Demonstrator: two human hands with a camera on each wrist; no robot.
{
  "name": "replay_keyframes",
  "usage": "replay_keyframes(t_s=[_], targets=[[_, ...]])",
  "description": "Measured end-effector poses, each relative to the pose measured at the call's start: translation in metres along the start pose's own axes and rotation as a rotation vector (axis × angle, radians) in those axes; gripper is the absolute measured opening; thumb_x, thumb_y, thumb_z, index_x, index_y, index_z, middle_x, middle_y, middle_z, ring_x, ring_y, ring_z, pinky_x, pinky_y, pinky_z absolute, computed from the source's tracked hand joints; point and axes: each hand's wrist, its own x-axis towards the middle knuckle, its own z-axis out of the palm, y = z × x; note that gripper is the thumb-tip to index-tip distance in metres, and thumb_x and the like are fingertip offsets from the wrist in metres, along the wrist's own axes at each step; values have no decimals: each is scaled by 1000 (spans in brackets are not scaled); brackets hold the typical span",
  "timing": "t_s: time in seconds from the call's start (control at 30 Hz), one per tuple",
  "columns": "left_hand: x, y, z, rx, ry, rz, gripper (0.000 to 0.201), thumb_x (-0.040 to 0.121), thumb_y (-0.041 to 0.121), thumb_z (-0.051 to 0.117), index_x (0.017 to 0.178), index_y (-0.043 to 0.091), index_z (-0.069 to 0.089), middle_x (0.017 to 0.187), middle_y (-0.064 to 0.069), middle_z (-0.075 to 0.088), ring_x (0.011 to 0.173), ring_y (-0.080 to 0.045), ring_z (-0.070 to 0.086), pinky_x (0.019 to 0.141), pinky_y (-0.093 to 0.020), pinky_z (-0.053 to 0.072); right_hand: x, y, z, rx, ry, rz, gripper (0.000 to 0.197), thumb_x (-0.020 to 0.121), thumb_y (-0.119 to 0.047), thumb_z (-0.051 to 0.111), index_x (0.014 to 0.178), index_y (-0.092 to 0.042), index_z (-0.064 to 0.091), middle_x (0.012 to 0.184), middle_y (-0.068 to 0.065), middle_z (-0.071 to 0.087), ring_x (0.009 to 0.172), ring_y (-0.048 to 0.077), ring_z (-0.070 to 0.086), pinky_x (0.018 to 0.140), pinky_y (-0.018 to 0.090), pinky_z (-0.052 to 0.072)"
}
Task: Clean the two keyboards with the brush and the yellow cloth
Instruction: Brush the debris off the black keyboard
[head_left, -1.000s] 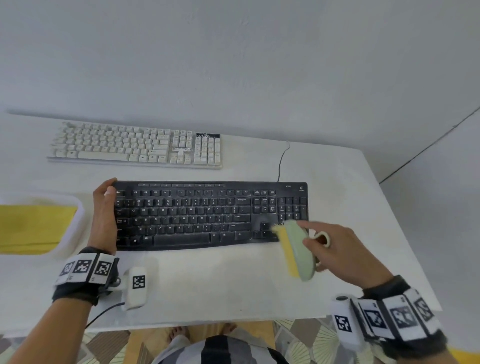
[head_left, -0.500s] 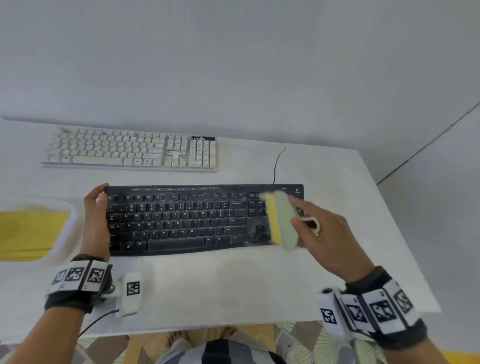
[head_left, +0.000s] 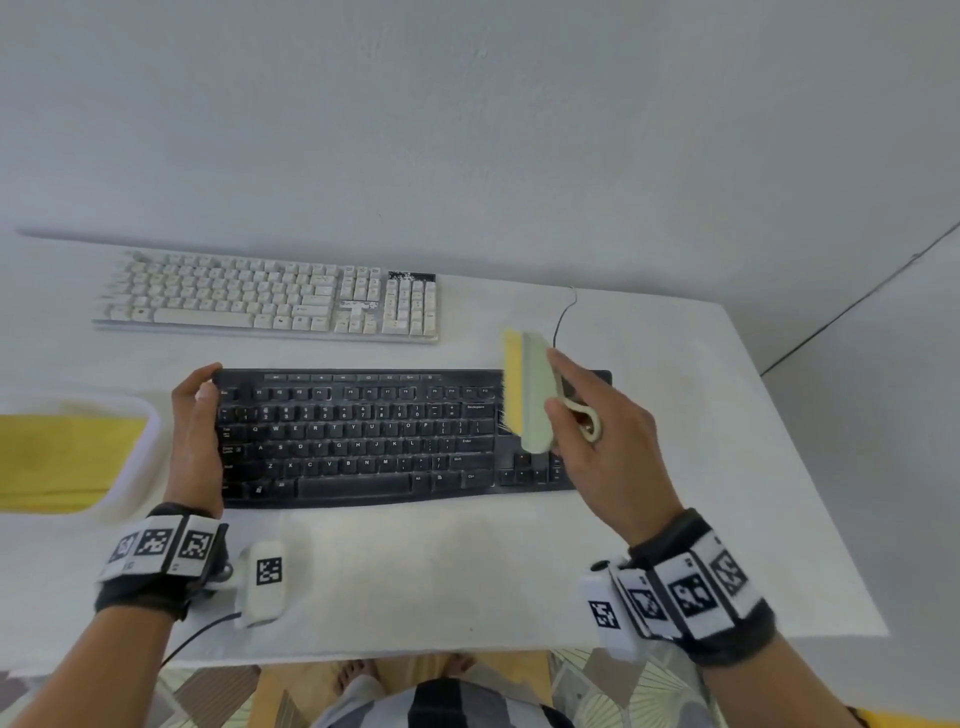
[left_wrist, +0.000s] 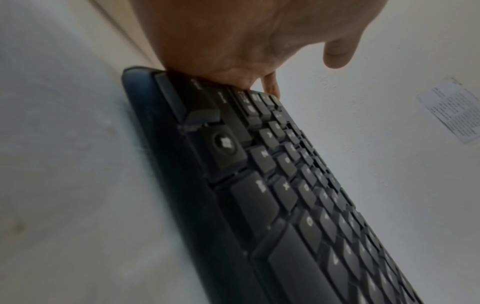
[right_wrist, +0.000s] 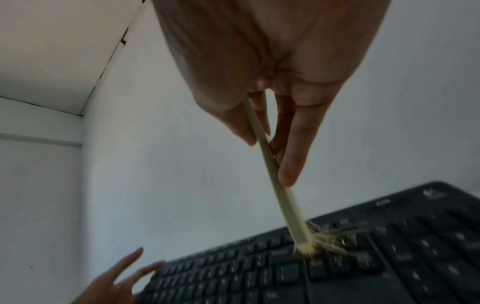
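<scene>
Brush (head_left: 535, 392) is pinched in the right hand (head_left: 602, 441), thumb on one flat face of the pale green back, fingers on the other; a looped handle end shows by the knuckles. Yellow bristles are splayed against the black keyboard (head_left: 363, 441) just left of the hand, beside the Enter column, above the arrow keys. Bristles judged soft and springy; the back stiff and light, best held at its broad back as now.

Left hand (head_left: 195, 441) is laid along the keyboard's left end, fingers loosely curved over the far corner, thumb on the near keys; more a brace than a grip. Keyboard judged light and apt to slide on the table (head_left: 467, 571), hence the bracing. Keycaps probably tolerate brushing but not prying.

White keyboard (head_left: 270, 299) lies beyond both hands, apart from the black one; specks are visible near its number pad.

Left of the left hand: a white tray (head_left: 148, 441) holding the yellow cloth (head_left: 62, 457), folded flat, judged limp and easily pinched at an edge.
</scene>
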Motion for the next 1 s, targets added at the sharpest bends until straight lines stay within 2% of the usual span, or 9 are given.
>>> replay_keyframes(t_s=[0.13,0.23,0.4,0.5,0.6,0.67,0.8,0.93,1.0], targets=[[-1,-3,-3,0,-5,16,37,83,68,45,116,57,57,142,-10,56,136,-31,52,117,-63,36,-7,2,9,-26,-289,112,44,99,-18,51,142,-19,47,125,-6,64,73,-6,59,78,17,51],[-1,-2,-3,7,5,7,35,84,68,45,115,58,58,147,-14,54,138,-32,51,116,-65,36,-4,-4,-9,27,-512,184,37,96,-16,51,132,-24,58,92,-7,68,68,20,66,67,34,60],[-4,-1,-3,2,-22,30,37,84,70,45,116,58,56,138,-10,57,128,-28,55,115,-64,37,4,-3,1,-51,-32,-15,43,97,-17,55,140,-17,50,120,-8,63,96,0,58,88,18,48],[1,-4,-5,20,-8,10,34,85,71,46,116,61,57,148,-15,53,138,-35,50,115,-67,36,-8,5,11,-47,-226,45,46,99,-18,52,144,-19,45,132,-6,59,97,-7,58,91,17,49],[1,-4,-5,20,-5,-13,33,84,70,46,114,62,58,146,-14,54,137,-34,52,115,-67,36,-17,10,-6,-34,-479,137,42,97,-20,53,138,-27,52,114,-7,67,72,6,63,69,17,54],[2,-4,-5,19,-12,-20,31,84,69,47,112,63,58,144,-12,55,134,-32,54,114,-67,37,-16,13,-19,76,-399,152,41,96,-19,55,136,-29,54,105,-12,67,77,12,64,74,25,58],[5,-5,-8,24,-5,-41,31,84,68,49,113,62,58,148,-15,53,138,-35,51,114,-68,36,-19,33,-20,-109,-72,-17,46,96,-12,57,141,-20,50,112,-8,64,94,1,57,82,15,48],[-1,1,-3,17,-1,-32,31,83,65,47,112,61,57,137,-8,58,131,-30,55,114,-66,37,-41,39,-25,-56,-386,206,43,97,-17,55,139,-24,51,101,-32,51,83,-19,55,80,26,56],[-4,4,0,3,-11,-23,32,82,64,46,112,60,56,129,-4,57,122,-25,57,114,-65,39,-41,35,-36,0,-467,255,41,96,-18,55,136,-29,53,92,-29,53,76,-5,63,72,32,60]])
